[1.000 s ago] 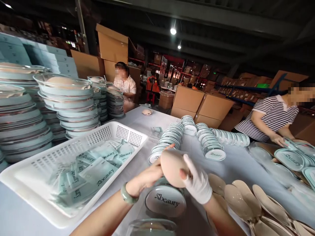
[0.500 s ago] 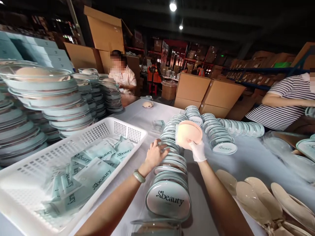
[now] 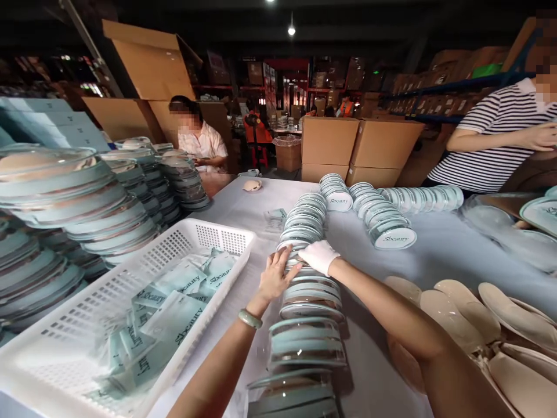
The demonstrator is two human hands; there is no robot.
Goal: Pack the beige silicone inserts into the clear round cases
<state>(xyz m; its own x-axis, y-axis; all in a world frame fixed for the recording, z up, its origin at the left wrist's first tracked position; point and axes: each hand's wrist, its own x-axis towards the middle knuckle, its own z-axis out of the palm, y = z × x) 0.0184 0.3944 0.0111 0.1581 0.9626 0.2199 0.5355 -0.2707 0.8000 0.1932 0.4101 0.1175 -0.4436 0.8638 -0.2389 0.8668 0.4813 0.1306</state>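
A long row of clear oval cases with pale-blue edges [image 3: 311,293] runs down the table in front of me. My left hand [image 3: 275,277], bare with a jade-coloured bangle [image 3: 250,319] at the wrist, touches the row's left side with fingers apart. Opposite it, my right hand [image 3: 319,257] in a white glove reaches in from the right, fingertips together among the cases near the left hand's thumb. Whatever those gloved fingers hold is hidden. Left of the row, a white perforated basket [image 3: 221,235] holds printed pale-blue pouches [image 3: 185,313].
Beige moulded cups [image 3: 452,313] lie at the right. More rows of cases [image 3: 385,217] stand farther back, and tall stacks of cases [image 3: 100,215] rise at the left. Cardboard boxes [image 3: 331,142] stand beyond the table. A person in a striped shirt [image 3: 491,136] is at the right, another [image 3: 202,139] at the left.
My right hand has come down and left onto the row; the beige cup it held up no longer shows. My left hand stays beside the cases. The view has shifted slightly.
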